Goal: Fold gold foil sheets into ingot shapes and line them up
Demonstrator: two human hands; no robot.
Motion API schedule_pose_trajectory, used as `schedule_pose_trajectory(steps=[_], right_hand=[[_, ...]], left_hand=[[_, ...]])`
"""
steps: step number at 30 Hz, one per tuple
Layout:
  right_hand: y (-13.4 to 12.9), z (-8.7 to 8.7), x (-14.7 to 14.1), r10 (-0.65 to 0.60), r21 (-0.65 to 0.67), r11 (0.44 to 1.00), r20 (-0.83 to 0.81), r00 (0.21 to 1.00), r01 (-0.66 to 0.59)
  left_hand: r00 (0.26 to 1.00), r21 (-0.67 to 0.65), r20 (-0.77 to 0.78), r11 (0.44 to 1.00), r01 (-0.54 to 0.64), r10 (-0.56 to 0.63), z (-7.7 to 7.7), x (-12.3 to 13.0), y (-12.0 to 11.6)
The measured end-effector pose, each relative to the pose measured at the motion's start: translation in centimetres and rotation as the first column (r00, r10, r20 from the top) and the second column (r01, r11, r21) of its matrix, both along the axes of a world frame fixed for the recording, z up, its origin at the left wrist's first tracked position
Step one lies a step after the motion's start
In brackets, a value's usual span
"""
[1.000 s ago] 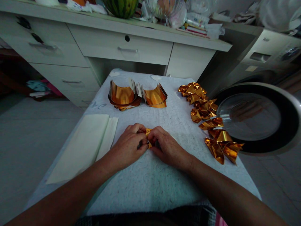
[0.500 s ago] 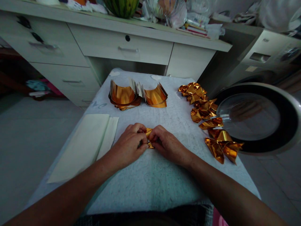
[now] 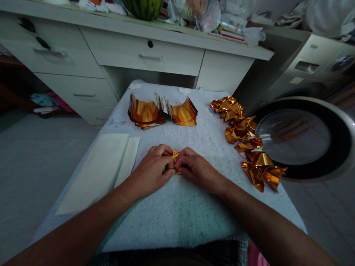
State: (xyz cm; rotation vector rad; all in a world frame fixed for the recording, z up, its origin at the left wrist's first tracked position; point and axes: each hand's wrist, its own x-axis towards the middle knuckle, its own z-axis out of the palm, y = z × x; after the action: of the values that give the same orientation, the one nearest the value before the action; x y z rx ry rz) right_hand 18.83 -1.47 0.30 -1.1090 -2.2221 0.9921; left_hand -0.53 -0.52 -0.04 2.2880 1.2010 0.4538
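Near the middle of the cloth-covered table (image 3: 183, 218), a small piece of gold foil paper (image 3: 175, 155) is pinched between both my hands. My left hand (image 3: 155, 166) has its fingers closed on the left side of the foil. Opposite it, my right hand (image 3: 195, 168) grips the right side with thumb and bent fingers. Most of the foil is hidden behind the fingers. Beyond the hands stand two curved stacks of gold foil sheets, a left stack (image 3: 144, 112) and a right stack (image 3: 183, 113).
Folded gold foil pieces (image 3: 240, 129) line the table's right edge. Pale folded paper (image 3: 95, 171) lies on the left. An open washing machine door (image 3: 302, 138) juts beside the table. Behind is a white drawer unit (image 3: 149, 55) with a watermelon (image 3: 142, 8) on top.
Both hands stay in nearly the same place. The lower part of the foil between the fingers looks flatter and shows less than before.
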Motion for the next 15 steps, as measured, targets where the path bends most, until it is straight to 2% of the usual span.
schedule_pose_trajectory(steps=[6, 15], right_hand=[[-0.13, -0.48, -0.13, -0.02, 0.027, 0.999, -0.003, 1.0, 0.02], [-0.22, -0.19, -0.26, -0.038, 0.025, 0.999, 0.0, 0.999, 0.038]], left_hand=[[1.0, 0.012, 0.011, 1.0, 0.004, -0.004, -0.33, -0.17, -0.03], [1.0, -0.011, 0.015, 1.0, 0.002, -0.002, 0.02, -0.14, -0.06]])
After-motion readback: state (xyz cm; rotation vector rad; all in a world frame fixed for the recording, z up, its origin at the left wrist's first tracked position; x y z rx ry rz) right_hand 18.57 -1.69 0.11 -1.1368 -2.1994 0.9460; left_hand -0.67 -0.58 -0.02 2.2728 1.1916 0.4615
